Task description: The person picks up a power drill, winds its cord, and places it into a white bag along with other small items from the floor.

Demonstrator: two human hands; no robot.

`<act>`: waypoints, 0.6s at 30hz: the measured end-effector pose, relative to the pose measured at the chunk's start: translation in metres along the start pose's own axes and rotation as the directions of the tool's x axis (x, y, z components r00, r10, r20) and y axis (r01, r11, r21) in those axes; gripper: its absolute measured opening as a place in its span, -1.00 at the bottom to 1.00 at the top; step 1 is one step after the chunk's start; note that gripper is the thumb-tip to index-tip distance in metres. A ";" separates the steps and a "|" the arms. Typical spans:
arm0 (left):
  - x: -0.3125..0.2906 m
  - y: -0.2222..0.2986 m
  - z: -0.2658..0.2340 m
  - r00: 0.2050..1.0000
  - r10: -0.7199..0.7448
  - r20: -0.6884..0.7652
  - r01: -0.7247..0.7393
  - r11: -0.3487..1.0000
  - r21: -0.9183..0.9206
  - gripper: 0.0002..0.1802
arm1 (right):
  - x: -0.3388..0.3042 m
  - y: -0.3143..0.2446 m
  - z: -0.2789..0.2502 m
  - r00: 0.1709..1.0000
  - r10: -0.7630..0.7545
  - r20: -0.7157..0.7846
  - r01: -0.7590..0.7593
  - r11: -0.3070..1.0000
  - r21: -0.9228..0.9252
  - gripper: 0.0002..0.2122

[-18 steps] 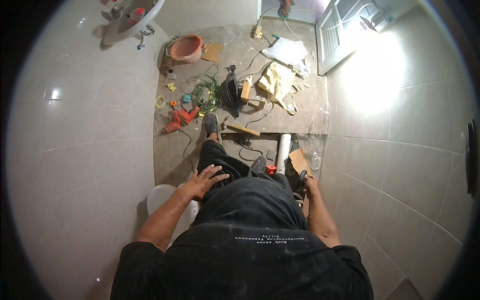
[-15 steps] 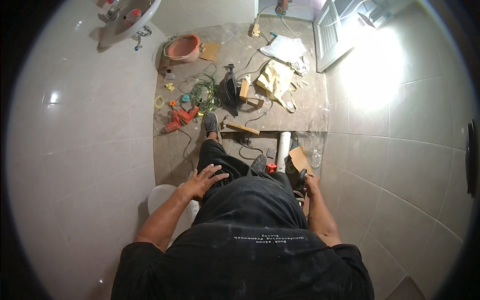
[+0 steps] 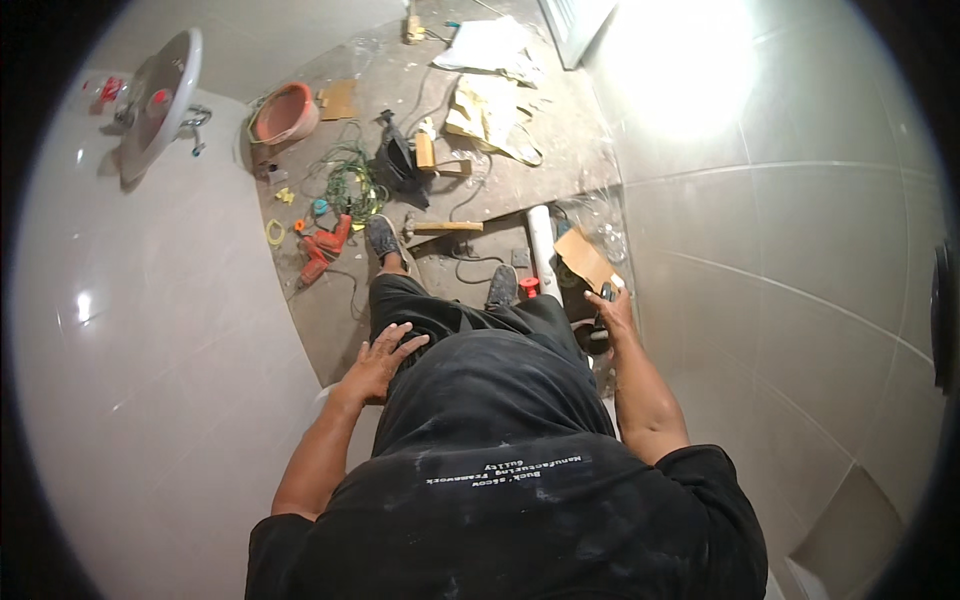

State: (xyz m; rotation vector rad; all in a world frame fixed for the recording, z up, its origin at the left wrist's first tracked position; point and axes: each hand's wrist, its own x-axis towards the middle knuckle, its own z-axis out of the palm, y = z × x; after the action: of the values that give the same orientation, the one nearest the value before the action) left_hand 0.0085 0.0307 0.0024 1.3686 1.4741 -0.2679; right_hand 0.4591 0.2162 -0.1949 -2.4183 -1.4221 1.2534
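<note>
- The left hand is laid on black trousers, fingers spread, empty.
- A black object is gripped by the right hand, fingers curled, near cardboard.

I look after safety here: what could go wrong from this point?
If the right hand loosens its hold, the black object could drop. The left shoe could snag the green wires just ahead. The hammer beside that shoe might get kicked.

Drill left of hammer; bucket beyond drill; pipe right of hammer, cardboard right of pipe.
</note>
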 end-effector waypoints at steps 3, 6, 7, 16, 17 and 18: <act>-0.005 -0.001 0.002 0.999 -0.020 0.028 0.020 1.000 0.001 -0.06 | -0.021 -0.014 -0.005 0.995 0.091 -0.046 -0.095 0.993 -0.076 -0.23; 0.009 0.007 0.003 0.998 0.010 0.058 -0.010 1.000 0.011 -0.07 | -0.003 0.020 -0.014 0.969 0.238 -0.061 -0.239 0.971 -0.001 -0.24; 0.008 0.006 0.005 0.998 0.007 0.065 -0.007 1.000 0.012 -0.07 | -0.003 0.025 -0.011 0.964 0.252 -0.085 -0.253 0.967 0.002 -0.25; 0.014 0.018 0.007 0.992 -0.039 0.120 0.017 0.985 0.174 0.20 | 0.000 0.075 -0.012 0.952 0.305 -0.025 -0.302 0.949 0.094 -0.29; 0.011 0.022 0.004 0.991 -0.052 0.120 0.032 0.986 0.164 0.21 | -0.002 0.073 -0.009 0.945 0.322 -0.052 -0.318 0.945 0.073 -0.34; 0.008 0.030 -0.001 0.991 -0.062 0.122 0.043 0.987 0.153 0.21 | -0.005 0.073 -0.009 0.937 0.340 -0.083 -0.337 0.940 0.051 -0.40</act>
State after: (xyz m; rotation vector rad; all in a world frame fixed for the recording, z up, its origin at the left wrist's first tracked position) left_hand 0.0343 0.0458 0.0104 1.4061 1.4084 -0.4995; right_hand 0.5150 0.1732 -0.2175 -2.7390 -0.9770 1.1935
